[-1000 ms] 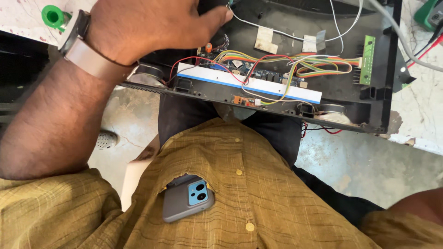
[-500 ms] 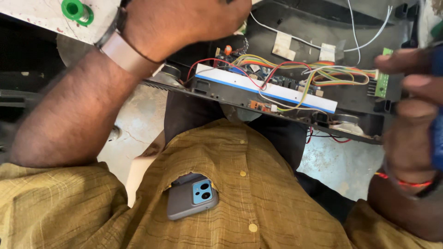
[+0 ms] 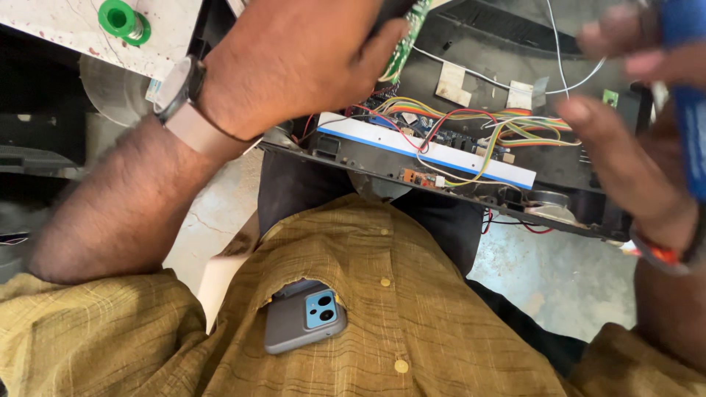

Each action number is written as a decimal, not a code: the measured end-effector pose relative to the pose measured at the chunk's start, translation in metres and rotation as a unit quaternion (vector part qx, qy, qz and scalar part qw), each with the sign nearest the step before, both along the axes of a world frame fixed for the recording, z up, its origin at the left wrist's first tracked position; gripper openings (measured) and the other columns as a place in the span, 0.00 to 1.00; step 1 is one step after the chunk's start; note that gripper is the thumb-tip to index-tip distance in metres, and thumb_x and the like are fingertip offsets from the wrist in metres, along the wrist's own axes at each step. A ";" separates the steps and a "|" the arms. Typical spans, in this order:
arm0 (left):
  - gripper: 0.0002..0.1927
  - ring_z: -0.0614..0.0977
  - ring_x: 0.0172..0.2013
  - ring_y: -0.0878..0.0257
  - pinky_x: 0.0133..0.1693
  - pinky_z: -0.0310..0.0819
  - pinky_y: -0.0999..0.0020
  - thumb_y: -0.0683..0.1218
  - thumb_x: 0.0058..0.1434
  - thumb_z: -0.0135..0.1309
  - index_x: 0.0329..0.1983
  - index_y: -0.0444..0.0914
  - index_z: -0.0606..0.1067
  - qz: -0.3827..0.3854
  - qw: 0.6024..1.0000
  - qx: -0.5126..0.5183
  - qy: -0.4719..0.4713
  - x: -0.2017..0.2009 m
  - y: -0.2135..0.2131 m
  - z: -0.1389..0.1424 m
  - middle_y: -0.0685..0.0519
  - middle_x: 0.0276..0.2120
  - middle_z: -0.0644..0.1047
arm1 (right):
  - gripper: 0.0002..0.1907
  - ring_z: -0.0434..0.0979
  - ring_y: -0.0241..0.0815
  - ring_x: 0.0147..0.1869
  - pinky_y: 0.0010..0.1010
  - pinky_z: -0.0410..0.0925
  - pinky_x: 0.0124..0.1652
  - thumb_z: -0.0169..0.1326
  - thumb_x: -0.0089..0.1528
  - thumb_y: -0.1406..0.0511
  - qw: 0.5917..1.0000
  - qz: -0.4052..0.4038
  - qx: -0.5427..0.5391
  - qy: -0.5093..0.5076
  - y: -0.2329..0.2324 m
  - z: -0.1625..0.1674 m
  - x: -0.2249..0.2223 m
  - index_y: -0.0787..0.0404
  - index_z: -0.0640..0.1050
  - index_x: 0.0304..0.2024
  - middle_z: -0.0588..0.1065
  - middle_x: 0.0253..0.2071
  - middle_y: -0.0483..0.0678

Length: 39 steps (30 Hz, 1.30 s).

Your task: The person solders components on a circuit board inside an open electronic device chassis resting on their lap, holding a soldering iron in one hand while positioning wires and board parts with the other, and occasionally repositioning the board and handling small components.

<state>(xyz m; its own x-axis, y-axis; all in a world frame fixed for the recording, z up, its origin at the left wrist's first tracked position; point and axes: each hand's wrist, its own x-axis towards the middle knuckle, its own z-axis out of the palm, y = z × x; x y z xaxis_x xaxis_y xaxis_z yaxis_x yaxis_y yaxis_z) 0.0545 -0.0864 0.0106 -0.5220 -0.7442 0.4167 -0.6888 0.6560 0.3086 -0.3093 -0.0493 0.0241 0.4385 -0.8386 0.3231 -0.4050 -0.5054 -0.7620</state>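
Both hands have risen: left hand [image 3: 287, 66] fingers clamp the green circuit board [image 3: 403, 40], right hand [image 3: 632, 147] grips a blue tool [image 3: 687, 95]; tugging may snap wires [image 3: 471, 125].

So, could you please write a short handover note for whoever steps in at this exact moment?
Left hand: gripping a green circuit board above the opened black casing.
Right hand: holds a blue tool, blurred, over the casing's right end.
Things: the casing lies open; a long white-edged board and coloured wires are exposed inside. A green solder spool sits on the table at the left.
Done: casing opened, small board lifted up.
Left: the lifted board is not back in place and the casing is not closed.
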 end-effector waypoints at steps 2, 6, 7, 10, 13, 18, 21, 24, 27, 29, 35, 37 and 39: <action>0.13 0.81 0.36 0.44 0.36 0.74 0.52 0.49 0.74 0.59 0.48 0.33 0.75 -0.025 0.999 -0.020 -0.005 -0.004 0.005 0.005 0.42 0.37 0.78 | 0.24 0.73 0.41 0.61 0.25 0.66 0.58 0.66 0.71 0.71 0.998 0.003 -0.055 0.035 -0.012 -0.002 0.007 0.61 0.67 0.63 0.69 0.59 0.50; 0.17 0.79 0.42 0.42 0.40 0.72 0.51 0.44 0.69 0.61 0.51 0.30 0.68 -0.082 0.995 -0.043 0.030 -0.011 0.012 0.012 0.40 0.41 0.76 | 0.31 0.71 0.40 0.60 0.25 0.66 0.59 0.70 0.67 0.70 0.987 0.067 -0.135 0.047 -0.041 -0.010 0.026 0.64 0.66 0.65 0.68 0.58 0.49; 0.19 0.79 0.42 0.42 0.41 0.72 0.51 0.43 0.67 0.62 0.51 0.29 0.67 -0.094 0.994 -0.046 0.036 -0.013 0.013 0.013 0.40 0.41 0.76 | 0.32 0.70 0.40 0.61 0.26 0.66 0.60 0.71 0.67 0.69 0.984 0.086 -0.148 0.047 -0.047 -0.013 0.030 0.64 0.66 0.65 0.68 0.58 0.49; 0.23 0.78 0.42 0.41 0.41 0.71 0.50 0.43 0.66 0.63 0.54 0.28 0.63 -0.113 0.992 -0.051 0.031 -0.017 0.013 0.013 0.39 0.41 0.75 | 0.35 0.71 0.41 0.61 0.28 0.67 0.61 0.74 0.64 0.66 0.976 0.123 -0.173 0.054 -0.061 -0.020 0.040 0.66 0.66 0.64 0.69 0.58 0.48; 0.23 0.78 0.44 0.41 0.43 0.72 0.50 0.41 0.69 0.60 0.57 0.27 0.60 -0.120 0.992 -0.039 0.029 -0.022 0.014 0.010 0.40 0.41 0.76 | 0.34 0.73 0.42 0.59 0.30 0.68 0.57 0.77 0.62 0.65 0.975 0.124 -0.173 0.057 -0.066 -0.025 0.049 0.66 0.69 0.61 0.71 0.56 0.50; 0.29 0.78 0.46 0.41 0.43 0.71 0.50 0.40 0.69 0.58 0.63 0.25 0.55 -0.125 0.990 -0.017 0.054 -0.027 0.017 0.006 0.41 0.43 0.75 | 0.32 0.73 0.42 0.61 0.30 0.68 0.60 0.76 0.63 0.66 0.983 0.150 -0.106 0.004 -0.065 -0.027 0.054 0.66 0.70 0.61 0.72 0.57 0.51; 0.30 0.77 0.47 0.43 0.46 0.70 0.51 0.39 0.69 0.59 0.64 0.26 0.54 -0.133 0.988 -0.008 0.074 -0.025 0.021 0.008 0.44 0.45 0.74 | 0.27 0.74 0.38 0.58 0.26 0.69 0.59 0.74 0.65 0.68 0.983 0.170 -0.068 -0.005 -0.065 -0.028 0.054 0.65 0.70 0.57 0.72 0.53 0.48; 0.29 0.75 0.47 0.45 0.49 0.68 0.51 0.39 0.69 0.61 0.63 0.29 0.56 -0.123 0.989 -0.015 0.076 -0.020 0.024 0.012 0.45 0.45 0.72 | 0.25 0.74 0.36 0.57 0.24 0.69 0.58 0.72 0.64 0.70 0.984 0.172 -0.030 -0.039 -0.065 -0.031 0.054 0.64 0.71 0.56 0.72 0.52 0.47; 0.27 0.74 0.47 0.47 0.49 0.66 0.54 0.41 0.69 0.63 0.61 0.31 0.59 -0.116 0.989 0.009 0.094 -0.015 0.025 0.017 0.46 0.47 0.71 | 0.25 0.73 0.35 0.55 0.23 0.68 0.55 0.73 0.63 0.71 0.985 0.163 -0.031 -0.054 -0.066 -0.032 0.053 0.64 0.71 0.54 0.73 0.50 0.47; 0.28 0.74 0.46 0.47 0.48 0.66 0.53 0.44 0.69 0.67 0.59 0.31 0.61 -0.115 0.986 0.060 0.108 -0.011 0.025 0.019 0.46 0.45 0.71 | 0.27 0.71 0.36 0.52 0.25 0.66 0.51 0.75 0.60 0.71 0.986 0.147 -0.060 -0.045 -0.066 -0.031 0.052 0.65 0.70 0.53 0.73 0.49 0.49; 0.36 0.73 0.46 0.45 0.48 0.65 0.52 0.47 0.61 0.73 0.61 0.30 0.64 -0.085 0.990 0.049 0.105 -0.010 0.028 0.020 0.46 0.43 0.72 | 0.24 0.73 0.36 0.51 0.23 0.66 0.51 0.73 0.63 0.70 0.988 0.131 -0.063 -0.054 -0.064 -0.032 0.051 0.64 0.71 0.53 0.73 0.47 0.47; 0.38 0.73 0.47 0.45 0.49 0.65 0.51 0.46 0.59 0.73 0.65 0.31 0.64 -0.076 0.991 0.036 0.107 -0.012 0.029 0.019 0.47 0.43 0.73 | 0.23 0.75 0.36 0.53 0.23 0.67 0.53 0.71 0.64 0.70 0.988 0.130 -0.060 -0.058 -0.063 -0.033 0.050 0.64 0.71 0.53 0.73 0.48 0.47; 0.40 0.74 0.46 0.47 0.49 0.66 0.51 0.44 0.57 0.73 0.68 0.34 0.65 -0.070 0.990 0.050 0.110 -0.013 0.027 0.017 0.48 0.41 0.73 | 0.22 0.75 0.36 0.53 0.22 0.69 0.54 0.71 0.65 0.70 0.988 0.125 -0.061 -0.065 -0.061 -0.035 0.048 0.64 0.70 0.53 0.73 0.48 0.47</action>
